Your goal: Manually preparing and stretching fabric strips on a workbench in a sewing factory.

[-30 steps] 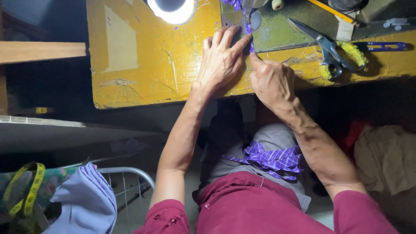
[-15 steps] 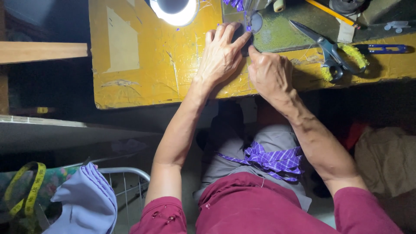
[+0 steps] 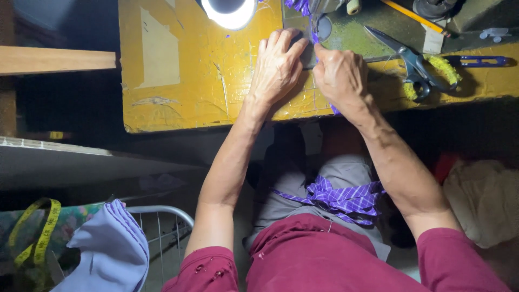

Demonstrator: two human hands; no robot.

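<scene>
— Comparing with the picture a second before, what had changed?

— Both hands had crept forward across the yellow table (image 3: 184,81) toward the sewing machine's needle area (image 3: 319,24). The left hand (image 3: 277,67) had slid up so its fingertips sat right by the needle plate, and the right hand (image 3: 341,73) had closed in beside it. My reading was that the cloth was being fed through the stitch.

— Where was the cloth against the grip?

— The purple checked fabric (image 3: 313,38) showed as a thin strip between the two hands, running on under the machine. The left hand lay flat, fingers spread, pressing it down rather than clasping it. The right hand's fingers were curled, pinching the strip's edge at the thumb. The rest of the fabric hung off the table edge onto the lap (image 3: 340,197).

— Anything else near?

— Scissors (image 3: 413,59) lay just right of the right hand, untouched, and a lamp (image 3: 230,11) shone at the far edge.
</scene>
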